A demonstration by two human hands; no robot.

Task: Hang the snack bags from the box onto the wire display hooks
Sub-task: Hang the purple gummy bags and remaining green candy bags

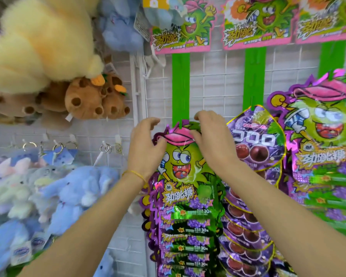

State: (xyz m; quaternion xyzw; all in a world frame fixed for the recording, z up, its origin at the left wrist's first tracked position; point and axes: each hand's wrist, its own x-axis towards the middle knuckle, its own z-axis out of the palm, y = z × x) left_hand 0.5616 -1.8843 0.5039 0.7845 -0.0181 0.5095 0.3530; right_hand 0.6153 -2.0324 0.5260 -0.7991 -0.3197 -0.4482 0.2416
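Observation:
A green-and-purple snack bag [183, 166] with a cartoon face hangs topmost on the left green hanging strip [180, 86], its top at the strip's lower end. My left hand [145, 145] grips the bag's upper left edge. My right hand [213, 140] pinches the bag's top right, by the pink cap. Several identical bags [185, 236] overlap in a column beneath it. The box is not in view.
The white wire grid panel [214, 84] carries two more green strips, one with purple grape candy bags [254, 148], one with larger green bags [324, 140]. Pink header cards [182, 35] top the strips. Plush toys [54, 92] and keychain plushes [54, 192] hang at left.

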